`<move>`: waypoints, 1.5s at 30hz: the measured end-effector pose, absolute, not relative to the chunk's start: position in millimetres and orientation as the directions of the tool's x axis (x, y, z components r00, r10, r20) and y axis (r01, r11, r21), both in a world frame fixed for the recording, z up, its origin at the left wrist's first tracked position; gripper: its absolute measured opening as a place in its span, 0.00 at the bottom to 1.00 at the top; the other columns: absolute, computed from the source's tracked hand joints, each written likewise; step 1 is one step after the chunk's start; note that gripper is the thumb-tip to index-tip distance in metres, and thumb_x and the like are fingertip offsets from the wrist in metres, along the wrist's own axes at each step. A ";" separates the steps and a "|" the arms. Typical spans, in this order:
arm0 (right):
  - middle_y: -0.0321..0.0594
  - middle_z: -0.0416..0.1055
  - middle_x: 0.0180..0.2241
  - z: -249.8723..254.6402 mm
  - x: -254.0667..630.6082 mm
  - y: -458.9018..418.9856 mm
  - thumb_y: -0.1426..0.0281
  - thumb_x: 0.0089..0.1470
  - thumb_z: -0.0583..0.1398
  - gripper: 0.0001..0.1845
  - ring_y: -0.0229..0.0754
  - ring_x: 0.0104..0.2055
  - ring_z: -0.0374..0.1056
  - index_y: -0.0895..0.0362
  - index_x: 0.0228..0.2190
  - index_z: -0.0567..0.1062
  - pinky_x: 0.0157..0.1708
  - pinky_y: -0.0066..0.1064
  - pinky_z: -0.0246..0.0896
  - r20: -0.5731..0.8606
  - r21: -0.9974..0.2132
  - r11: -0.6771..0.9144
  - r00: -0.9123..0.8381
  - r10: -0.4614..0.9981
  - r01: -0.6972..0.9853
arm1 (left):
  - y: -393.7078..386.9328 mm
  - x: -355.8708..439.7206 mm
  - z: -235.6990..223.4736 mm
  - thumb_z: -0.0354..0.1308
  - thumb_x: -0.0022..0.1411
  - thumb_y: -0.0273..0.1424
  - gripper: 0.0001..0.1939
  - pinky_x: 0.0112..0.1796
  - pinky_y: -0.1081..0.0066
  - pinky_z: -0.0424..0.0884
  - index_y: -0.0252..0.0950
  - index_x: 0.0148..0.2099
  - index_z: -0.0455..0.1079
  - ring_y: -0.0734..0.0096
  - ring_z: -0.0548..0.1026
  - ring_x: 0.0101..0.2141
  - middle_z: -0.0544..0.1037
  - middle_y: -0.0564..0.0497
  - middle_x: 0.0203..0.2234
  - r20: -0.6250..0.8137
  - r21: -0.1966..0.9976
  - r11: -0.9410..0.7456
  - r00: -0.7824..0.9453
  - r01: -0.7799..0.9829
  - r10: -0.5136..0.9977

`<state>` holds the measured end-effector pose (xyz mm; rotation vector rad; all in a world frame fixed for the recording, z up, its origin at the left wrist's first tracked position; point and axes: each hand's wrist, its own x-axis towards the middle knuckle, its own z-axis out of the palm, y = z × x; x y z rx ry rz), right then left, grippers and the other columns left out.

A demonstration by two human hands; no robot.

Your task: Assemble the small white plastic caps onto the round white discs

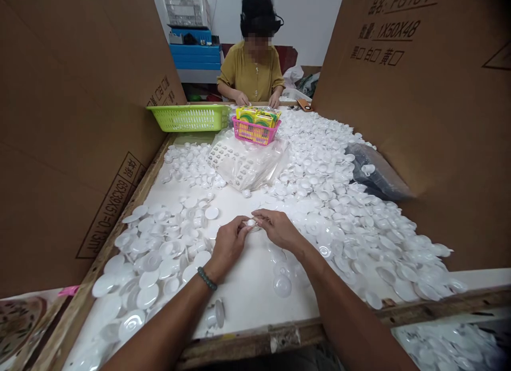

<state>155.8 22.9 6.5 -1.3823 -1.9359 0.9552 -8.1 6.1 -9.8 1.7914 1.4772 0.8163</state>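
Over the middle of the table, my left hand [230, 242], with a dark beaded bracelet at the wrist, pinches a small white plastic piece [251, 222] between thumb and fingertips. My right hand [276, 227] meets it from the other side, its fingertips closed on the edge of the same piece. Fingers cover much of the piece, so its full shape is hidden. Loose white plastic discs [148, 279] lie heaped to the left of my hands. A larger heap of white plastic parts [339, 200] spreads to the right. Several translucent round pieces [282, 285] lie below my right hand.
Tall cardboard walls [72, 121] flank the table. Ahead are plastic bags [249, 161], a pink basket [255, 132] of yellow packets and a green basket [191, 118]. A person [255, 67] in a mustard shirt sits opposite, hands at the far edge. A wooden rim [255, 341] borders the near side.
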 end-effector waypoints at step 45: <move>0.35 0.65 0.26 5.2 157.1 22.4 0.66 0.48 0.63 0.09 0.35 0.31 0.61 0.57 0.22 0.73 0.26 0.26 0.48 0.068 -0.428 0.411 -0.425 0.903 0.805 | 7.6 -4.6 -9.6 0.65 0.45 0.33 0.16 0.22 0.76 0.70 0.33 0.29 0.61 0.77 0.71 0.17 0.73 0.53 0.16 -0.407 0.913 0.408 0.083 0.000 0.910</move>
